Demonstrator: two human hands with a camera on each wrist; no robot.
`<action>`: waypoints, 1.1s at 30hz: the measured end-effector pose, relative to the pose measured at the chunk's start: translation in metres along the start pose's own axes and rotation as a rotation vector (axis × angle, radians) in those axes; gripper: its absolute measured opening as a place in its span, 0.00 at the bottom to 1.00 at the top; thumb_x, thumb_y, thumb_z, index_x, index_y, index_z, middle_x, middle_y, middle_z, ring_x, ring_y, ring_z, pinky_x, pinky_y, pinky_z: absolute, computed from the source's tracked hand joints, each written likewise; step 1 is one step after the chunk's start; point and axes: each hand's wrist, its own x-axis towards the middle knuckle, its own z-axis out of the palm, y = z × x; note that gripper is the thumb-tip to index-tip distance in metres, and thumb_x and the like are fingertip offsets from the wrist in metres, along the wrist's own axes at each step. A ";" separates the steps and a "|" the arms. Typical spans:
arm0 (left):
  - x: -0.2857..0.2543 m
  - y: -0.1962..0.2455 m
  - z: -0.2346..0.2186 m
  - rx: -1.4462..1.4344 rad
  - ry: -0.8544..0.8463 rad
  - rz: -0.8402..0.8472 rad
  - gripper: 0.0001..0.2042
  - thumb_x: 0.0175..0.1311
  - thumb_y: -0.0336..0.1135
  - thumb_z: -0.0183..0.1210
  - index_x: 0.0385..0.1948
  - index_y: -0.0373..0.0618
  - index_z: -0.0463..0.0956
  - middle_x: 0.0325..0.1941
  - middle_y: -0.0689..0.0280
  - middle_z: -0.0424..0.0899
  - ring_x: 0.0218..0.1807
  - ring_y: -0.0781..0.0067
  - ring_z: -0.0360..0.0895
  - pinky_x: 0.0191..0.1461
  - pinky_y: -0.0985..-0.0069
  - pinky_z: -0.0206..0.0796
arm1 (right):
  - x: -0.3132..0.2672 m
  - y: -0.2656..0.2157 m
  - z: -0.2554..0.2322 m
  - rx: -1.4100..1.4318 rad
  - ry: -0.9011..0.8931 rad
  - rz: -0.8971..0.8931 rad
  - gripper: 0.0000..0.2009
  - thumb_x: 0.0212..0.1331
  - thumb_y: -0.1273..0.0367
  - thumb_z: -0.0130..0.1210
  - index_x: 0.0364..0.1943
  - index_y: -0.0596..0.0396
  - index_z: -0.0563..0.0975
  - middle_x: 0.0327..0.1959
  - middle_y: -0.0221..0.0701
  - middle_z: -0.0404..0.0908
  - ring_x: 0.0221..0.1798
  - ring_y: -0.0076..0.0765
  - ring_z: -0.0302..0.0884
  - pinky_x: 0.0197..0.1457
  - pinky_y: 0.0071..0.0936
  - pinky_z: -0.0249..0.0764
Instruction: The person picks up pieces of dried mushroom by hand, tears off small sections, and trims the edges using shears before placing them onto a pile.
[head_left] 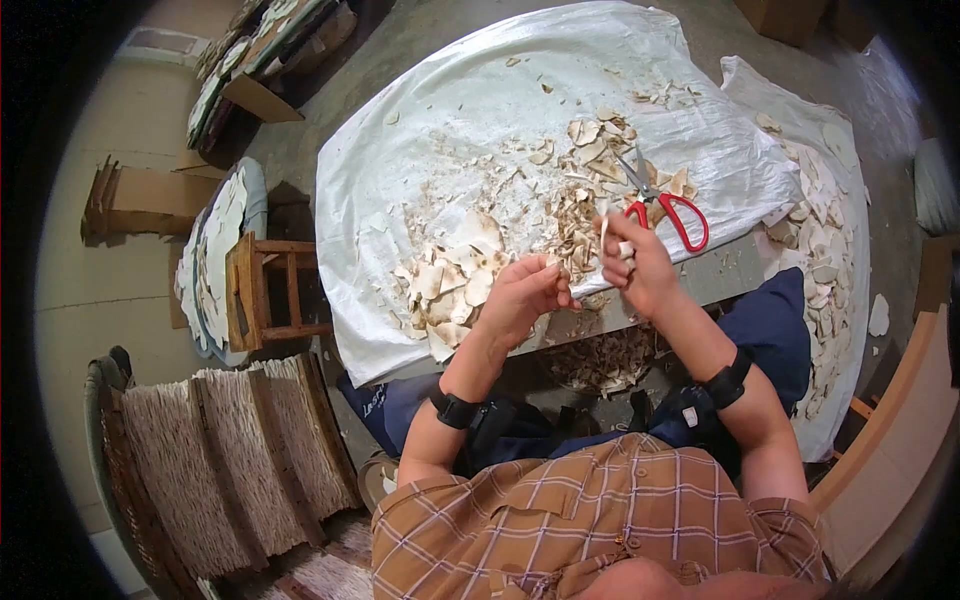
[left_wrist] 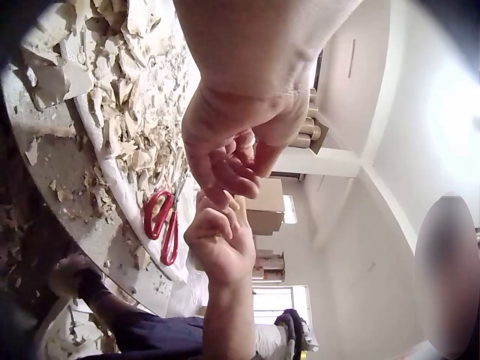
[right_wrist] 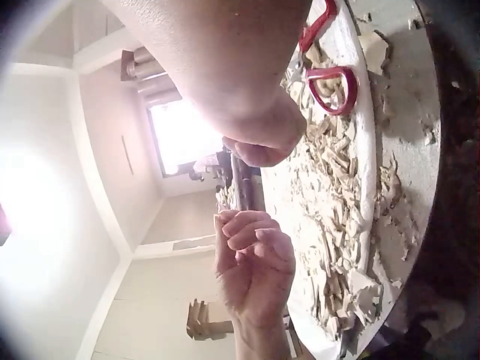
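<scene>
Pale, brown-edged flakes (head_left: 455, 285) form a heap on a white sheet (head_left: 400, 130). Beside this heap, the left hand (head_left: 522, 298) has curled fingers, and a small pale bit shows at its fingertips. The right hand (head_left: 645, 272) grips pale pieces (head_left: 626, 250) in its curled fingers, just right of the left hand and apart from it. Close above the right hand, red-handled scissors (head_left: 684, 222) lie with parted blades on more flakes. The right wrist view shows the left hand (right_wrist: 255, 262) with thumb and forefinger together; the right hand's (right_wrist: 270, 139) grasp is mostly hidden there.
Brown scraps (head_left: 572, 215) lie between the hands and the heaps. More flakes (head_left: 825, 255) cover a second sheet at the right. A wooden stool (head_left: 285, 290) stands left of the table, and a container of scraps (head_left: 605, 362) sits below its near edge.
</scene>
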 end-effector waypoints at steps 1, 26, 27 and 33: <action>0.001 -0.001 0.000 0.007 0.028 0.001 0.06 0.59 0.32 0.50 0.27 0.40 0.70 0.24 0.65 0.74 0.26 0.77 0.73 0.38 0.72 0.70 | 0.003 -0.003 -0.003 0.059 -0.021 0.040 0.16 0.56 0.57 0.47 0.37 0.57 0.70 0.17 0.22 0.65 0.12 0.15 0.55 0.13 0.16 0.49; 0.013 0.046 -0.099 1.677 0.527 0.101 0.18 0.37 0.37 0.64 0.33 0.41 0.76 0.31 0.58 0.75 0.35 0.60 0.73 0.40 0.70 0.66 | -0.018 0.003 0.007 -0.234 -0.089 0.107 0.11 0.55 0.64 0.46 0.35 0.55 0.73 0.19 0.23 0.67 0.15 0.17 0.60 0.14 0.14 0.52; 0.012 0.050 -0.103 1.716 0.508 0.093 0.16 0.36 0.35 0.65 0.31 0.41 0.77 0.28 0.57 0.75 0.33 0.60 0.73 0.38 0.71 0.66 | -0.018 0.004 0.005 -0.241 -0.095 0.098 0.11 0.55 0.66 0.47 0.39 0.57 0.72 0.18 0.23 0.67 0.15 0.16 0.62 0.14 0.13 0.52; 0.012 0.064 -0.113 1.122 0.506 0.057 0.10 0.43 0.32 0.63 0.23 0.38 0.72 0.19 0.66 0.75 0.22 0.77 0.72 0.25 0.80 0.64 | -0.011 0.007 0.006 -0.346 -0.060 0.087 0.10 0.53 0.69 0.47 0.39 0.57 0.72 0.18 0.22 0.69 0.17 0.17 0.64 0.15 0.14 0.53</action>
